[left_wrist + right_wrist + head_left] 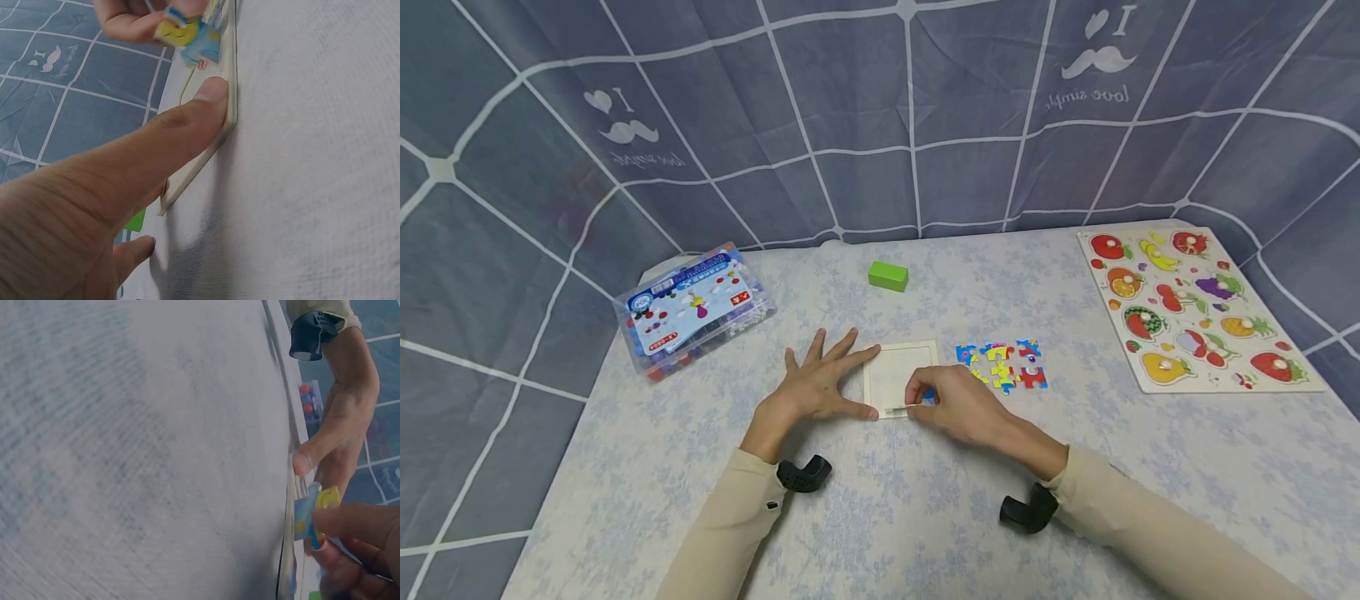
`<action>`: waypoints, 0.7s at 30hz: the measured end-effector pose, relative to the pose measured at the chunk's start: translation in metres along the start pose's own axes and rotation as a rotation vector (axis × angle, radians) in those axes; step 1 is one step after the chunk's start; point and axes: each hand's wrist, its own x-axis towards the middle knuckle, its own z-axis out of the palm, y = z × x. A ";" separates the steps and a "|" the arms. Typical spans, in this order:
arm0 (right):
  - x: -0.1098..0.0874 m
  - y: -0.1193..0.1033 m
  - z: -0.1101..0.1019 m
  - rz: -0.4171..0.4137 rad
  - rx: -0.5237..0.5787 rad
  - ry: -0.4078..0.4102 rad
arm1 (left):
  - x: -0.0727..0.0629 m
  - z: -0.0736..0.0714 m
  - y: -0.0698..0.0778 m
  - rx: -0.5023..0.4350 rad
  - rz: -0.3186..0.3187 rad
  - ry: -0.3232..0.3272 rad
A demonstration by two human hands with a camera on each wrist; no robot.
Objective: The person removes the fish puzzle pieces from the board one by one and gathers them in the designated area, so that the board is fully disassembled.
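A small square wooden puzzle tray lies in front of me. My left hand rests at its left side, fingers spread, with the thumb on the near left corner and the index finger at the far left one. Over the tray's near edge my right hand pinches a blue and yellow jigsaw piece between thumb and fingers. The piece is tilted on edge in the right wrist view, close to the left thumb. Some blue shows in the tray's near right corner, mostly hidden by the right hand.
Several loose jigsaw pieces lie right of the tray, partly behind the right hand. A green block sits beyond it. At the back left is a clear plastic case with a printed label; at the right lies a fruit peg board.
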 end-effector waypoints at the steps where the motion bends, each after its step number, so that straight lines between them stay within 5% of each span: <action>1: 0.000 0.000 -0.001 0.003 0.013 0.009 | 0.000 0.000 0.000 0.000 0.000 0.001; 9: -0.003 0.004 -0.021 -0.002 0.077 0.107 | 0.000 0.001 -0.001 0.001 0.000 -0.002; 21: -0.037 0.027 -0.042 0.163 0.097 0.127 | 0.000 0.000 -0.001 -0.017 0.009 -0.003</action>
